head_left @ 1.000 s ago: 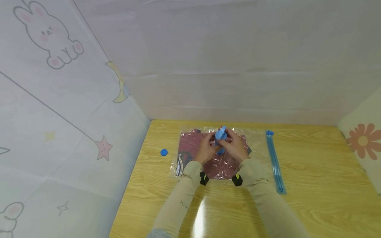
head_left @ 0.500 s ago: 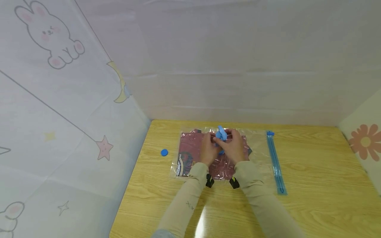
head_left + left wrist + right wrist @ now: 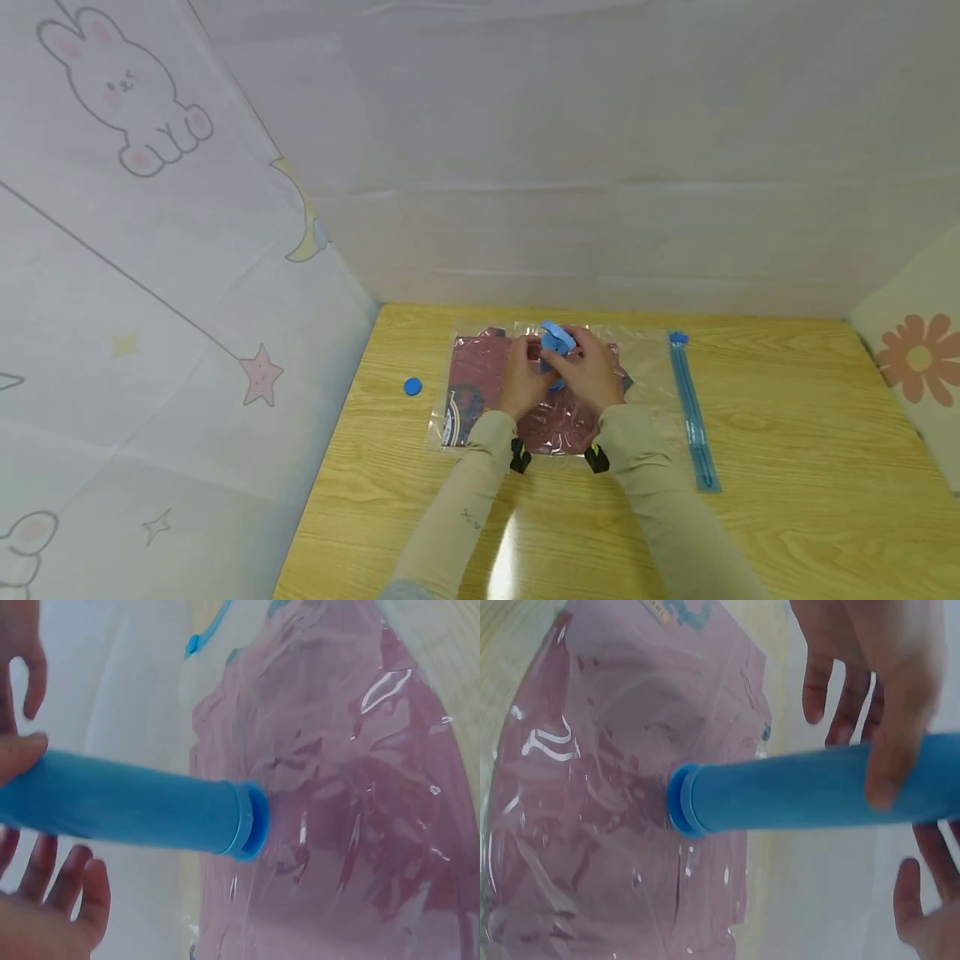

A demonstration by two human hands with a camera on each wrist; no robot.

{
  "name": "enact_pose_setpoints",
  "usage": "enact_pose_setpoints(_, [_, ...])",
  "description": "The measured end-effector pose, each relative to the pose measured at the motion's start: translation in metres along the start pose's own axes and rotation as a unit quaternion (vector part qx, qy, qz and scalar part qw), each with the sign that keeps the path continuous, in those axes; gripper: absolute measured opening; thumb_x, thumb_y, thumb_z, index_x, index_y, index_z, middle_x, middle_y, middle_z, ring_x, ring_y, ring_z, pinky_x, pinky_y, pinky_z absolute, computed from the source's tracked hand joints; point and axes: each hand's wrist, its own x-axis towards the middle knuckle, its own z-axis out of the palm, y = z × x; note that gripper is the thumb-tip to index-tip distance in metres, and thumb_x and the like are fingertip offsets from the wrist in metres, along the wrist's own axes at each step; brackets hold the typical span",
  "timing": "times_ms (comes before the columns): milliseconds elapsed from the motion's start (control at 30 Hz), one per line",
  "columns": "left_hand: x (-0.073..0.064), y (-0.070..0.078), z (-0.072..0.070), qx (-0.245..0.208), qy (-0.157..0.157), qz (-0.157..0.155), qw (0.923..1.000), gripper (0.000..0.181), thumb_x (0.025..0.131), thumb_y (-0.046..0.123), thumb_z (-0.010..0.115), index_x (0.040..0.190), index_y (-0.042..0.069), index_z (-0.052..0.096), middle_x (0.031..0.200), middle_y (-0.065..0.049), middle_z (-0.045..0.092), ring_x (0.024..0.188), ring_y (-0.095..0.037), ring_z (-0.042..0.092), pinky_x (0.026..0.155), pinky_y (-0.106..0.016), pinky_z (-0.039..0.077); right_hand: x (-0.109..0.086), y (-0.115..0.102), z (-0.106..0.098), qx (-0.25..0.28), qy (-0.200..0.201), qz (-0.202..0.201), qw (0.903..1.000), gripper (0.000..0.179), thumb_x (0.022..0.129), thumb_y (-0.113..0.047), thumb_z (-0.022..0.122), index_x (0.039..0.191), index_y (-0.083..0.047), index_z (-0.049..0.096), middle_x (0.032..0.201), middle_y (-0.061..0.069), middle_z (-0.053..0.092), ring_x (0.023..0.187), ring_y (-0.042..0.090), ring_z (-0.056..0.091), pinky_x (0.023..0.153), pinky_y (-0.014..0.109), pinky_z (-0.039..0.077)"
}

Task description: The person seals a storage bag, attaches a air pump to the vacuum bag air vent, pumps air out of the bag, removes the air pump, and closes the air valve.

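A blue hand pump stands upright on a clear plastic storage bag that has a maroon garment folded inside. The pump's flared foot sits on the bag, over the garment. My left hand holds the pump's barrel from the left, its thumb laid along the tube in the right wrist view. From the right, my right hand grips the pump near its top, thumb across the front. Above both hands a light blue handle sticks out.
A round blue cap lies on the wooden table left of the bag. Along the bag's right end runs a blue zip strip with a slider at its far end. A pale wall rises behind the table.
The pump's light blue handle has turned counterclockwise, now slanting from upper left to lower right. Both hands came closer together, then spread slightly again around the pump. The bag stays in place.
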Motion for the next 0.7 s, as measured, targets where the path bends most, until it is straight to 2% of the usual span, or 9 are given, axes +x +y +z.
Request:
enact_pose_setpoints(133, [0.003, -0.002, -0.006, -0.043, -0.051, 0.005, 0.9978, 0.064, 0.086, 0.019, 0.072, 0.141, 0.013, 0.041, 0.137, -0.009, 0.05, 0.125, -0.027, 0.051, 0.102, -0.042, 0.047, 0.0, -0.001, -0.005, 0.039, -0.046, -0.017, 0.998, 0.054, 0.094, -0.017, 0.062, 0.144, -0.009, 0.042, 0.138, 0.022, 0.051, 0.124, 0.041, 0.052, 0.103, 0.055, 0.044])
enact_pose_setpoints(200, [0.004, -0.003, -0.009, -0.05, -0.074, 0.007, 0.996, 0.063, 0.087, 0.018, 0.07, 0.143, 0.014, 0.041, 0.141, -0.009, 0.05, 0.129, -0.029, 0.049, 0.104, -0.044, 0.046, 0.0, 0.0, -0.006, 0.066, -0.061, -0.013, 0.9959, 0.054, 0.095, -0.013, 0.059, 0.146, -0.009, 0.039, 0.141, 0.023, 0.047, 0.131, 0.043, 0.045, 0.109, 0.056, 0.039])
enact_pose_setpoints(300, [0.004, -0.003, -0.011, -0.046, -0.096, 0.004, 0.9943, 0.059, 0.09, 0.02, 0.068, 0.143, 0.015, 0.043, 0.142, -0.008, 0.05, 0.131, -0.032, 0.048, 0.104, -0.044, 0.046, -0.001, 0.0, -0.008, 0.079, -0.075, -0.002, 0.994, 0.053, 0.097, -0.012, 0.056, 0.147, -0.011, 0.037, 0.144, 0.022, 0.044, 0.134, 0.044, 0.041, 0.11, 0.056, 0.037])
enact_pose_setpoints(433, [0.004, 0.0, -0.012, -0.044, -0.101, 0.001, 0.9939, 0.054, 0.09, 0.015, 0.066, 0.141, 0.014, 0.047, 0.141, -0.009, 0.052, 0.131, -0.034, 0.048, 0.105, -0.045, 0.045, -0.003, -0.004, -0.01, 0.09, -0.086, 0.01, 0.9921, 0.052, 0.098, -0.013, 0.055, 0.146, -0.011, 0.036, 0.146, 0.023, 0.041, 0.135, 0.046, 0.039, 0.108, 0.058, 0.037])
enact_pose_setpoints(533, [0.004, 0.001, -0.012, -0.04, -0.098, -0.005, 0.9944, 0.052, 0.09, 0.013, 0.066, 0.139, 0.012, 0.048, 0.14, -0.009, 0.053, 0.131, -0.032, 0.049, 0.105, -0.044, 0.046, -0.003, -0.004, -0.01, 0.09, -0.083, 0.001, 0.9925, 0.051, 0.097, -0.011, 0.055, 0.145, -0.008, 0.037, 0.145, 0.023, 0.043, 0.136, 0.045, 0.039, 0.11, 0.057, 0.036])
enact_pose_setpoints(700, [0.004, 0.0, -0.009, -0.029, -0.075, -0.007, 0.9967, 0.051, 0.089, 0.013, 0.068, 0.136, 0.009, 0.05, 0.136, -0.011, 0.055, 0.126, -0.03, 0.053, 0.102, -0.044, 0.048, -0.001, -0.002, -0.006, 0.052, -0.063, -0.003, 0.9967, 0.052, 0.095, -0.017, 0.059, 0.142, -0.006, 0.041, 0.138, 0.021, 0.049, 0.131, 0.041, 0.045, 0.109, 0.055, 0.038])
